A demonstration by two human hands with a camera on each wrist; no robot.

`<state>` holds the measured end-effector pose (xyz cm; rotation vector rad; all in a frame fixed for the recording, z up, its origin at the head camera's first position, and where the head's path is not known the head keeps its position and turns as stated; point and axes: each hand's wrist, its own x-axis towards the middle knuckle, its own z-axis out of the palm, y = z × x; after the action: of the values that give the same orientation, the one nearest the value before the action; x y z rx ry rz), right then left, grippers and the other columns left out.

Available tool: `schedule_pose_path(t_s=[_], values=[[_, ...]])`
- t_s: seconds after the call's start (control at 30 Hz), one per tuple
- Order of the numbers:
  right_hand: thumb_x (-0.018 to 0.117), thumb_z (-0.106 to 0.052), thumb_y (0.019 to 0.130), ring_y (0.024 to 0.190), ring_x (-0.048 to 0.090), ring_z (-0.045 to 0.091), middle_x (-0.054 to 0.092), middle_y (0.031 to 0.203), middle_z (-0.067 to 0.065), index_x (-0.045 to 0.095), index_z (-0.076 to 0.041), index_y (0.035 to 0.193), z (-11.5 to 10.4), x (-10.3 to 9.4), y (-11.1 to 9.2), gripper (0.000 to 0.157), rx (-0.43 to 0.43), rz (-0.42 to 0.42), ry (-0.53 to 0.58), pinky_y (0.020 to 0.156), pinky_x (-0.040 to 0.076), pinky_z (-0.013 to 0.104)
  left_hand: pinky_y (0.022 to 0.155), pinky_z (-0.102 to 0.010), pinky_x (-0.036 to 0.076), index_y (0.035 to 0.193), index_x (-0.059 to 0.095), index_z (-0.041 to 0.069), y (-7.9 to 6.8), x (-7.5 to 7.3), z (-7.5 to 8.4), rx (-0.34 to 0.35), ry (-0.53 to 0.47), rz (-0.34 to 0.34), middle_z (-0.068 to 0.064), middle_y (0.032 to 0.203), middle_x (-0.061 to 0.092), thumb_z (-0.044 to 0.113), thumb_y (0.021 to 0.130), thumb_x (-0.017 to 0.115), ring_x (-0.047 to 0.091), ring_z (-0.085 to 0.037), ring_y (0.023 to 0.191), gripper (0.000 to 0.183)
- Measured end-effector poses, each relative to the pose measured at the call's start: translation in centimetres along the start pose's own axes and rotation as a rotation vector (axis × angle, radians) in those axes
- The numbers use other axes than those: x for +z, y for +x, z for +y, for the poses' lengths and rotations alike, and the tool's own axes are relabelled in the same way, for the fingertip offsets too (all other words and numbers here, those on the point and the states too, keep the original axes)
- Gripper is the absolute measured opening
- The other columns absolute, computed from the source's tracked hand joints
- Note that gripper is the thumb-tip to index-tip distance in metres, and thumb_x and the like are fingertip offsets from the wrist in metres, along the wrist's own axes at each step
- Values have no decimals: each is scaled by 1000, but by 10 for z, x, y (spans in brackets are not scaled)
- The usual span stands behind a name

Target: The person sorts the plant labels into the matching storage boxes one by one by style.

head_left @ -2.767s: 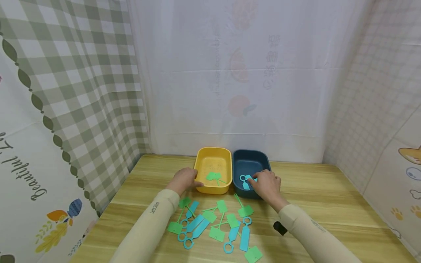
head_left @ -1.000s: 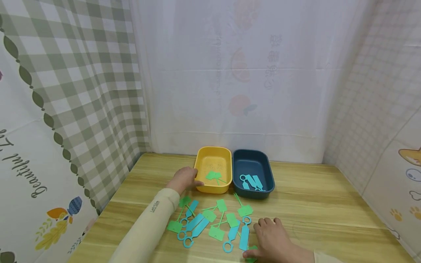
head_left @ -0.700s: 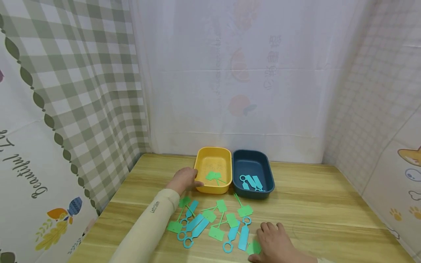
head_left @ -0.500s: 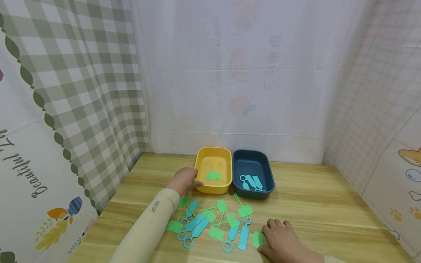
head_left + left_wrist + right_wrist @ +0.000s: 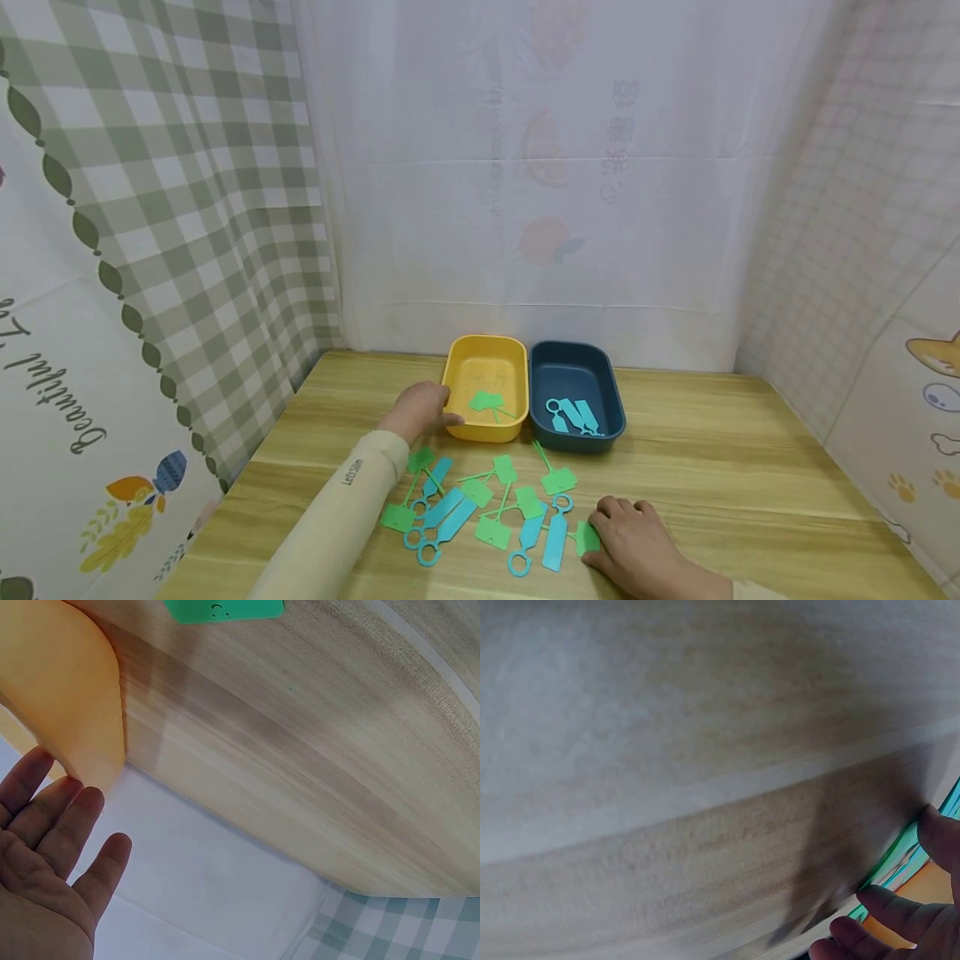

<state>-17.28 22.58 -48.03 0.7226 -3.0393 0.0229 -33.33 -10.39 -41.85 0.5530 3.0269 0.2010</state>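
Observation:
My left hand rests at the left front corner of a yellow bin, fingers fairly straight with their tips on its rim, as the left wrist view shows. Near the front of the table my right hand pinches the edges of a flat green plant label between thumb and finger. That label lies on the tabletop, its thin stem pointing left. Close by on the left lies a blue ring-ended plant label. Several more green labels and blue labels are spread before the bins, some overlapping.
A dark blue bin stands against the yellow one's right side, with blue labels in it. A few green labels lie in the yellow bin. White cloth hangs behind the wooden table; checked cloth hangs left.
My right hand has left the dark blue bin, where a blue label now lies, and come to the front green label. That label has shifted up and slightly right. The left hand stays put.

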Motion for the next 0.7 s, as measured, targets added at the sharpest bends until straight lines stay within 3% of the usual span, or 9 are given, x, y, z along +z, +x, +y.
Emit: schedule_pose_path(t_s=[0.27,0.53,0.7], values=[[80,-50,76,96,57,28,58,102,5,69,-4,97,3,-4,4,51,-18,16,10,85,43,57,78,-38,52,99,64,5,-1,-1,1,-5,-3,-1,-4,84,63,47,87,73,62,-22,81,44],[83,-52,69,97,56,29,58,100,5,70,-9,89,13,-9,3,49,0,14,-4,85,43,60,78,-38,51,103,65,3,-2,-1,1,-3,-8,-2,-4,85,63,46,88,72,61,-21,81,46],[83,-50,67,96,58,30,60,100,5,70,-13,84,19,-12,-2,43,-6,65,-41,83,44,59,78,-38,52,102,65,4,-2,-1,0,1,-7,4,-4,84,63,46,88,72,62,-22,81,45]])
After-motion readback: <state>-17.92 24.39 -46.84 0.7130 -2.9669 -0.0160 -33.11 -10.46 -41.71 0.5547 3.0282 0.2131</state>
